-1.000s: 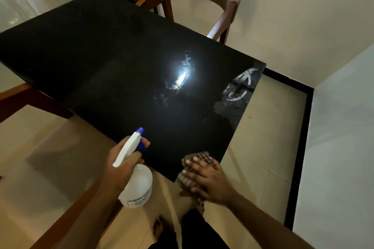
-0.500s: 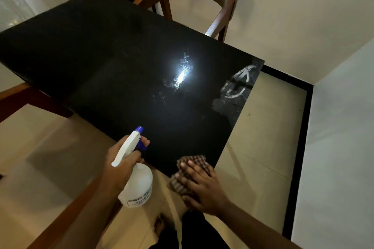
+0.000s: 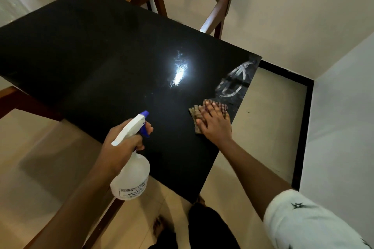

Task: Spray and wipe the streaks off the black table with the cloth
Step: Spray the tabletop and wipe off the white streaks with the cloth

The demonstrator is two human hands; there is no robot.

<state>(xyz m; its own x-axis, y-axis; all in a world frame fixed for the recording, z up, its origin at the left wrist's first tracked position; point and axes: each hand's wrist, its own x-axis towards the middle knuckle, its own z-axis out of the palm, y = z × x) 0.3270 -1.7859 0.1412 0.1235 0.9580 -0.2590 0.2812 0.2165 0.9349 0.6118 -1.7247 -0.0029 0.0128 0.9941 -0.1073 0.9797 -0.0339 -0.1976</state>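
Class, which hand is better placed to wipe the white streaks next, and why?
Right. The right hand presses the cloth flat on the table just short of the white streaks; the left hand grips the spray bottle, farther off.

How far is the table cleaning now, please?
Done: most of the black table looks streak-free. In hand: right hand presses the cloth flat beside the white streaks; left hand grips the spray bottle. Left: those streaks near the table's right edge.

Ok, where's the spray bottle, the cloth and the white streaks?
spray bottle (image 3: pixel 131 178), head view, on its clear round body.
cloth (image 3: pixel 193 111), head view, on its checked left corner.
white streaks (image 3: pixel 241 69), head view, on the crossed strokes at the top.
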